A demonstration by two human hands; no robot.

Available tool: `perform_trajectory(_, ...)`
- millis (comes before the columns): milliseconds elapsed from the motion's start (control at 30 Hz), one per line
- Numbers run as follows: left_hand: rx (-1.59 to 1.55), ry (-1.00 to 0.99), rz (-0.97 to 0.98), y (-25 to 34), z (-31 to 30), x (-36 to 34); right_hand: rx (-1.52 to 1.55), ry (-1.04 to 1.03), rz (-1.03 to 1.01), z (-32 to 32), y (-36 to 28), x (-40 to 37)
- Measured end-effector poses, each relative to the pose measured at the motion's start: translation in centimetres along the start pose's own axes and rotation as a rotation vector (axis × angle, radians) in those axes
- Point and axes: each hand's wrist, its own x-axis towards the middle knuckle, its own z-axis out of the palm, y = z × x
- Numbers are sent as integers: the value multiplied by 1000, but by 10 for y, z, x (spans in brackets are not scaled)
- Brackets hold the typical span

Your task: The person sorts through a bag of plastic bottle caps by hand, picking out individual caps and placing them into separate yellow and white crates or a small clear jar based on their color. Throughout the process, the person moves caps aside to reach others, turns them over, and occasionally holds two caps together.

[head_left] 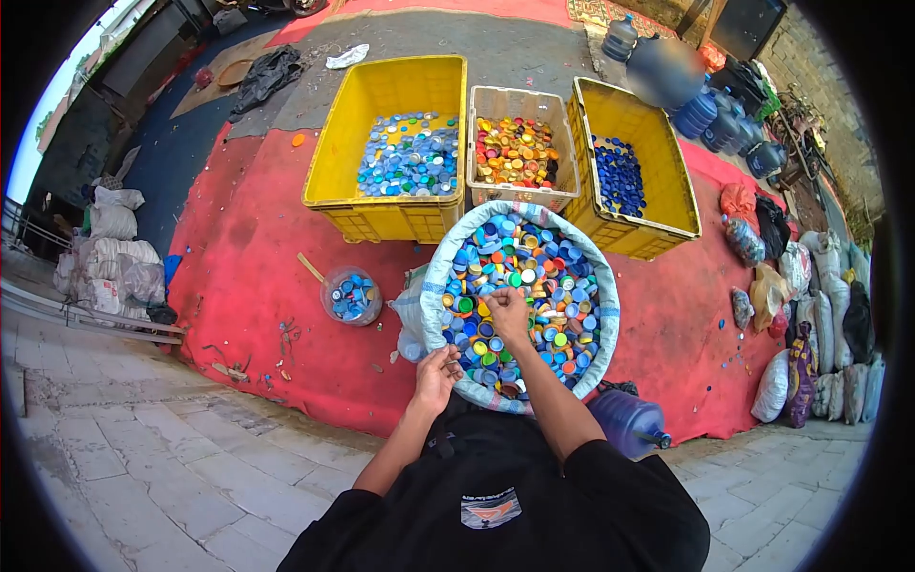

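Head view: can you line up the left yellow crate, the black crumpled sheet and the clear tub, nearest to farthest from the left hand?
From the left hand:
1. Clear tub, just ahead, left.
2. Left yellow crate, farther ahead.
3. Black crumpled sheet, far off, upper left.

The right hand point(507, 313) is over the caps point(562, 286) in the sack point(608, 303), the left hand point(437, 377) by its rim, three crates point(519, 194) beyond it.
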Motion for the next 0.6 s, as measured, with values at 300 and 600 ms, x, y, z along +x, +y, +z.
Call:
perform_trajectory(300,16,7,-4,22,-6,-4,-353,-56,-322,47,-27,57)
perform_trajectory(600,9,37,16,35,-20,-4,-386,-57,-321,56,-20,72)
